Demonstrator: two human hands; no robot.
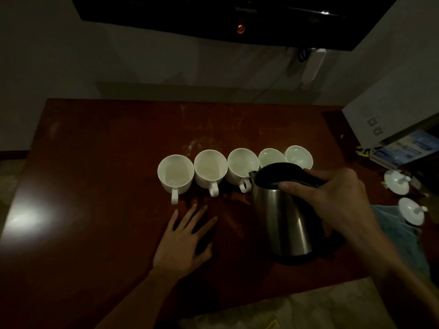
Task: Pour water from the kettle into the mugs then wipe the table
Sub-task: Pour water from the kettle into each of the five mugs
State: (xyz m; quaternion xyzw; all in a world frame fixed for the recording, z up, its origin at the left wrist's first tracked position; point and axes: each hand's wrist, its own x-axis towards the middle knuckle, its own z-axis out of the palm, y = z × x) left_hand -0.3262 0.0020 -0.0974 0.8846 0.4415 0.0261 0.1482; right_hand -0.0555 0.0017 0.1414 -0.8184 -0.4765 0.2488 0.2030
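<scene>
Several white mugs (210,167) stand in a row across the middle of the dark red-brown table (99,148), handles toward me. My right hand (330,198) grips the black handle of a steel kettle (282,219), which is tilted left with its spout over the third mug (242,163). The kettle hides part of the fourth mug. Just in front of the mugs, my left hand (187,238) rests flat on the table with fingers spread. A blue cloth (401,236) lies at the table's right edge, partly behind my right arm.
Two white mug lids (396,180) lie at the right, next to the cloth. A grey box (389,115) and blue booklets (406,148) sit at the far right. A dark screen hangs on the wall behind. Wet smears mark the table near the mugs.
</scene>
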